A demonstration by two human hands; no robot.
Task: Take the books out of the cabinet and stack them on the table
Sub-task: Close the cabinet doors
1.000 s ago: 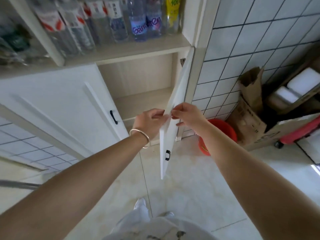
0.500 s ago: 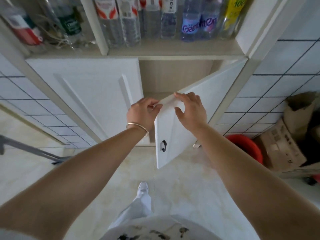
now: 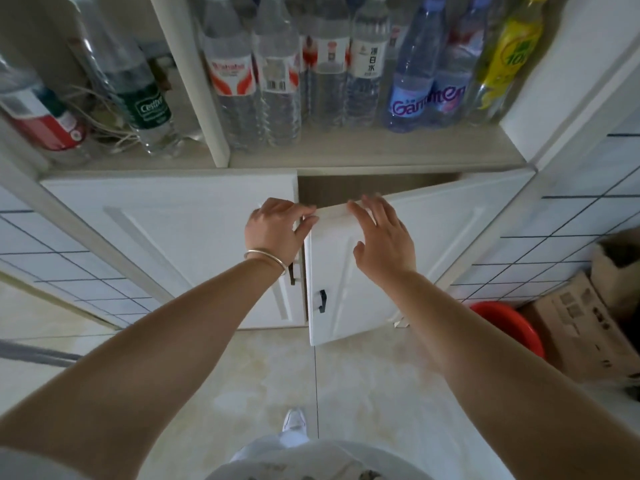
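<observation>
Wall (image 3: 571, 216): white tile, dark grout. Floor (image 3: 363, 382): pale glossy tile. Open shelf (image 3: 346, 157) crowded with plastic bottles (image 3: 360, 74). Red basin (image 3: 509, 327) beside cardboard boxes (image 3: 585, 327), lower right.

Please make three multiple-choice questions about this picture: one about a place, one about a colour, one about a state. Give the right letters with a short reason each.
1. Where is the red basin?
A. on the floor, right of the cabinet
B. on the bottle shelf
C. inside the cabinet

2. What colour is the handle on the right cabinet door?
A. gold
B. black
C. red

3. How does the right cabinet door stand?
A. fully shut
B. taken off
C. partly open

Answers:
1. A, it sits on the floor by the cardboard box.
2. B, the small handle is dark against the white panel.
3. C, a gap shows above it; the left hand touches its upper corner and the right hand lies flat on its front.
</observation>
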